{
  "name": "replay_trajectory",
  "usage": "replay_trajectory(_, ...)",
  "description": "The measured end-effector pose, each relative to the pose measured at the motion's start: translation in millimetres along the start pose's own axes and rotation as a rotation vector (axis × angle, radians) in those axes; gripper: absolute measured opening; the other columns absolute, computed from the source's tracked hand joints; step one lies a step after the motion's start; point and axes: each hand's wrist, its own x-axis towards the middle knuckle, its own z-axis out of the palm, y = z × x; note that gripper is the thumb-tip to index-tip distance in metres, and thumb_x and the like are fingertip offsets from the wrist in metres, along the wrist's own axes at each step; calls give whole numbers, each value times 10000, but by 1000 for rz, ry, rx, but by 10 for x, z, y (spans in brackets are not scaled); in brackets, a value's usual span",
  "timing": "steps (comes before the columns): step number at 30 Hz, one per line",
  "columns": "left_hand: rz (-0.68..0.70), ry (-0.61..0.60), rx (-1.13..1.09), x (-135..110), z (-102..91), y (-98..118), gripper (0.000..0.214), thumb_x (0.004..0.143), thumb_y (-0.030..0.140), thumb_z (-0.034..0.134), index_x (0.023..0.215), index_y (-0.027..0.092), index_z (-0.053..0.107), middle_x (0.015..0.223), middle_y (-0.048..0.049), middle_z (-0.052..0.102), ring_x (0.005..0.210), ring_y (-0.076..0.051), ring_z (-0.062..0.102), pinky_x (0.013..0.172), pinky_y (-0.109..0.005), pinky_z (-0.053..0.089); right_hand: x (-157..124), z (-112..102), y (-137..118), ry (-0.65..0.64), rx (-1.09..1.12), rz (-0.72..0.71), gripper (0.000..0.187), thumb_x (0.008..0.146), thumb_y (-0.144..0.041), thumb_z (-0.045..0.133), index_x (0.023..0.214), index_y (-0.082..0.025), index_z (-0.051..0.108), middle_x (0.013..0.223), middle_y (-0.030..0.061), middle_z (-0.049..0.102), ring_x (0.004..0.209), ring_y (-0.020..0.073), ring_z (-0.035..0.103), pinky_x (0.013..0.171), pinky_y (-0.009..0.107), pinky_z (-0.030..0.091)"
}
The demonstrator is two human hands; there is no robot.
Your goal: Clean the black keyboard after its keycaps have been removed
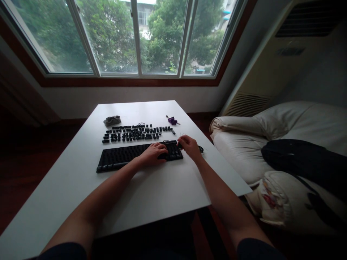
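A black keyboard (124,154) lies across the white table in front of me, its left part showing dark rows. My left hand (154,154) rests on its right half, fingers spread and bent over the keys. At the keyboard's upper right corner, my right hand (190,146) pinches a small dark piece with thumb and fingertips. Thin light wires stick up above those fingertips; what they belong to is too small to make out. Behind the keyboard, many loose black keycaps (132,134) stand in rough rows.
A crumpled grey cloth (112,120) lies at the back left of the white table (151,191). A purple item (172,120) lies at the back right. A coiled black cable (201,149) shows beside my right wrist. A pale sofa (238,144) with dark fabric stands to the right.
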Motion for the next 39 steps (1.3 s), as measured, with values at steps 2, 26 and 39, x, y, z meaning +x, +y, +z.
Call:
replay_trajectory(2,3,2,6,-14,-2,8,360,868,414,688,1207,298,652,1290,-65,604,1206,-292,523,1074,-467,386,-30,33,-3,-20,-71,-9,411,840,-614,674,892,-207,684,734,26,711,622,165,626,531,265,507)
replay_trajectory(26,-18,10,88,-75,1,131,355,922,505,628,1183,266,648,1235,-79,615,1158,-279,538,1016,-445,395,-49,69,87,-76,-197,-72,373,889,-576,626,960,-217,700,866,42,756,555,150,627,529,278,514)
replay_trajectory(39,-25,6,77,-77,-8,130,345,908,498,641,1166,269,654,1231,-70,620,1150,-273,542,1019,-442,402,-182,116,-95,-362,-310,-85,229,870,-441,655,913,-220,695,741,3,721,590,151,626,581,261,510)
